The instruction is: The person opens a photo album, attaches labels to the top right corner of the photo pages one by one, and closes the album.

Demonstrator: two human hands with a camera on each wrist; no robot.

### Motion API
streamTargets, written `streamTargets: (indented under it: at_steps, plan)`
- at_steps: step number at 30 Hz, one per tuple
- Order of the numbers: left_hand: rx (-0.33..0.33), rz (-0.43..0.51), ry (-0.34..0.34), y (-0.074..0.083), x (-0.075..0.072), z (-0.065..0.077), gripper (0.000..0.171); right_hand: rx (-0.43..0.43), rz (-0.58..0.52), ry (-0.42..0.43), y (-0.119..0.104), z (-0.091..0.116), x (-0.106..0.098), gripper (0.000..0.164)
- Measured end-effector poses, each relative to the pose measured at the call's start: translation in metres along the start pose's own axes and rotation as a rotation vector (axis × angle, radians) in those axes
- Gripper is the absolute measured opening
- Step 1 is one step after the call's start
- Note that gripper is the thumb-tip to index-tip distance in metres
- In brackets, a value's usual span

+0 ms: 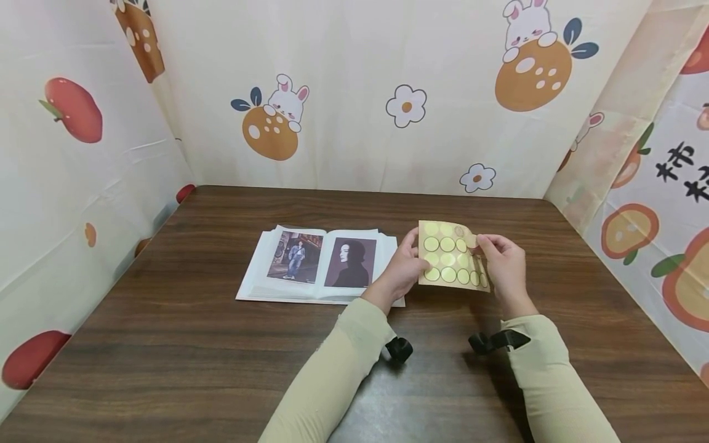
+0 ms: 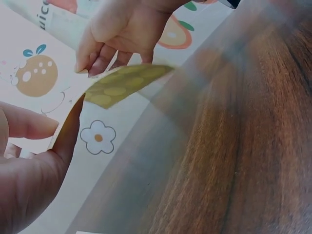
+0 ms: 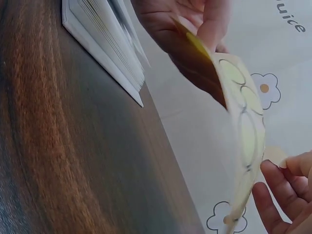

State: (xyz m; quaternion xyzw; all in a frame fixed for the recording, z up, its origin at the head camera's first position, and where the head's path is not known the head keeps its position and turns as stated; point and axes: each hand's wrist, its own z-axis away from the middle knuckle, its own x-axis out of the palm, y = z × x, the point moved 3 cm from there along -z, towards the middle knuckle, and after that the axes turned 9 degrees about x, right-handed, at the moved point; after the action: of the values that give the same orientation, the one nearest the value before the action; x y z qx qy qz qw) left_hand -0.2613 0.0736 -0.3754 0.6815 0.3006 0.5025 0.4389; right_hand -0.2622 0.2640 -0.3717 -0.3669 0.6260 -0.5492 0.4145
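A tan sheet of round yellow-green stickers (image 1: 447,259) is held up over the table in the head view. My left hand (image 1: 403,264) grips its left edge, thumb in front. At the upper right edge, my right hand (image 1: 505,267) pinches with thumb and forefinger; whether one sticker is lifted there is too small to tell. One outlined circle near the top looks bare. Both wrist views show the sheet (image 3: 248,131) curving between the hands. Left of it lies an open photo album (image 1: 252,286), with a picture on each visible page.
The brown wood-grain table (image 1: 166,363) runs back to a printed curtain (image 1: 354,123), with more curtain along both sides. Black straps with dark devices (image 1: 399,349) sit at both wrists. My left forearm passes close to the album's right front corner.
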Motion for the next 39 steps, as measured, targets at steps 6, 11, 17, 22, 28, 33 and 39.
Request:
streamTargets:
  at_steps: [6, 11, 17, 22, 28, 33, 39]
  plan:
    - [-0.043, -0.046, 0.031, -0.005, 0.000, 0.000, 0.086, 0.042, -0.039, 0.041, -0.005, 0.007, -0.002, 0.015]
    - [-0.080, -0.101, 0.057, -0.008, 0.001, 0.001, 0.087, 0.091, -0.107, 0.068, -0.018, 0.016, 0.000, 0.014]
    - [-0.084, -0.219, 0.054, -0.011, 0.004, 0.002, 0.077, 0.098, -0.099, 0.108, -0.019, 0.016, -0.001, 0.012]
    - [-0.086, -0.379, 0.028, -0.011, 0.005, 0.004, 0.071, 0.092, -0.132, 0.108, -0.017, 0.015, -0.001, 0.012]
    - [-0.116, -0.570, 0.020, -0.006, 0.008, 0.008, 0.081, 0.143, -0.127, 0.108, -0.017, 0.016, -0.003, 0.005]
    - [-0.150, -0.689, 0.014, -0.003, 0.012, 0.010, 0.085, 0.192, -0.150, 0.092, -0.016, 0.016, -0.002, 0.025]
    - [-0.109, -0.707, 0.002, 0.001, 0.012, 0.011, 0.078, 0.249, -0.143, 0.085, -0.016, 0.016, 0.000, 0.034]
